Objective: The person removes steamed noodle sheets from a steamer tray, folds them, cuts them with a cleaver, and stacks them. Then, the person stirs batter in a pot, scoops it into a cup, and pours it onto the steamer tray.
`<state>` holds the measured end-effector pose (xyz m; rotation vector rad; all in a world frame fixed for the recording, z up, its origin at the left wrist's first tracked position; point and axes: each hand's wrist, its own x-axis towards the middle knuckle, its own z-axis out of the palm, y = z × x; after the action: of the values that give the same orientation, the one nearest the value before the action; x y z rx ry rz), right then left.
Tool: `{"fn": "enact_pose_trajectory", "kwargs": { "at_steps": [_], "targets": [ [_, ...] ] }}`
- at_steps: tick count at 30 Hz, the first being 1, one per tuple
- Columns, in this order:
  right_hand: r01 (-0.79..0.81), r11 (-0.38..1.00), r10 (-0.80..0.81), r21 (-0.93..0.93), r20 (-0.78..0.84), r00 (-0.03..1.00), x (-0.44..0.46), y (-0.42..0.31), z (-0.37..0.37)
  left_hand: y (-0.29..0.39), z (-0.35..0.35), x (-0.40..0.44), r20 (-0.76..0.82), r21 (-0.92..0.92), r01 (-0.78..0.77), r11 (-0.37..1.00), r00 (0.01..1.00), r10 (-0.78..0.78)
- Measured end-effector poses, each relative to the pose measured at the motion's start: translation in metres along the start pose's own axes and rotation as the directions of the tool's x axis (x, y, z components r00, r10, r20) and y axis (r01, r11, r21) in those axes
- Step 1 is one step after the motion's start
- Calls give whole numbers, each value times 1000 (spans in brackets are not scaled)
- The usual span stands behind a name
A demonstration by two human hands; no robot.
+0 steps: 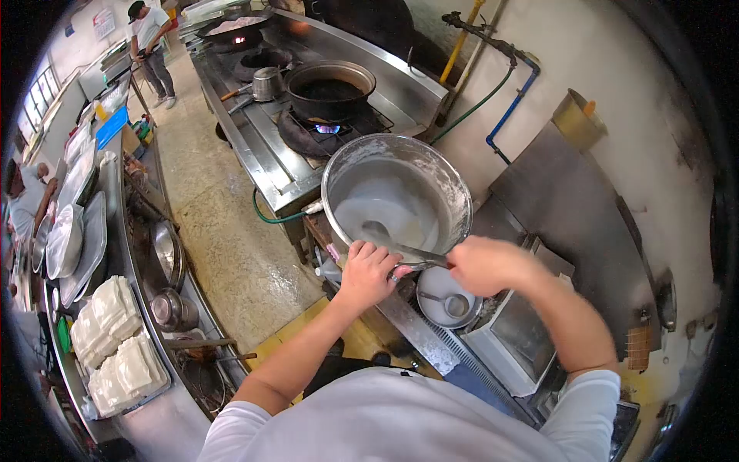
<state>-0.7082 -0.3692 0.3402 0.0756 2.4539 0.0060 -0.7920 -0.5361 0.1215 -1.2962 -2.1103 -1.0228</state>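
A large metal pot [454, 181] with whitish liquid inside stands in front of me, its inner wall streaked with white. My right hand [489, 266] is closed round the handle of a metal ladle [419, 254], whose bowl end reaches into the pot. At the pot's near rim, my left hand [369, 273] has its fingers curled over the edge, close beside the ladle's shaft. Just below the pot, near my right hand, a white bowl [435, 312] holds a smaller ladle [456, 306].
A dark wok-like pot [331, 88] sits over a blue flame beyond the large pot. White folded sheets [115, 339] lie on a tray at the left counter. Two people, one standing [150, 46] and one at the far left [31, 196], are in the room.
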Motion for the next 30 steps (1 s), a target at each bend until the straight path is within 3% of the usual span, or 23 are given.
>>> {"fn": "enact_pose_trajectory", "kwargs": {
  "at_steps": [1, 3, 4, 8, 11, 14, 17, 20, 21, 23, 26, 29, 30],
  "targets": [
    [-8, 1000, 8, 27, -26, 1000, 4, -8, 13, 1, 0, 0, 2, 2, 3, 1000, 1000, -3],
    [30, 998, -43, -56, -251, 967, 20, -20, 51, 0, 0, 0, 0, 7, 4, 1000, 1000, -4],
    [-26, 990, -24, -137, -349, 937, 28, -23, 69, 0, 0, 0, -2, 10, 2, 1000, 1000, -2],
    [-204, 949, 86, -242, -424, 902, 35, 5, 96, 1, 1, -1, -20, 11, -15, 1000, 1000, 15],
    [-36, 954, -40, -296, -245, 969, 19, 38, 68, 1, 2, 0, -30, 18, -28, 999, 999, 28],
    [3, 980, 5, -199, 40, 999, 1, 34, 6, 3, 2, 0, -32, 25, -33, 999, 999, 34],
    [73, 991, -64, -114, 88, 994, 0, 33, -14, 3, 3, 0, -20, 33, -32, 999, 999, 33],
    [68, 997, -68, 26, 9, 998, 10, 20, 15, 2, 5, -1, -40, 15, -31, 999, 999, 32],
    [-11, 995, 14, 96, -33, 999, 4, 0, 22, 1, 5, 0, -31, 17, -29, 999, 999, 30],
    [10, 998, -27, -60, -291, 956, 25, -8, 67, 0, 3, 0, -10, 24, -23, 999, 1000, 24],
    [-145, 969, 37, -202, -461, 887, 34, -3, 97, 0, 5, -1, -29, 16, -25, 1000, 999, 25],
    [-155, 934, 13, -322, -403, 915, 25, 25, 90, 2, 3, 1, -33, 28, -23, 999, 999, 24],
    [-80, 951, -21, -299, -320, 947, 18, 34, 76, 2, 4, 1, -32, 29, -23, 999, 999, 24]
  ]
}}
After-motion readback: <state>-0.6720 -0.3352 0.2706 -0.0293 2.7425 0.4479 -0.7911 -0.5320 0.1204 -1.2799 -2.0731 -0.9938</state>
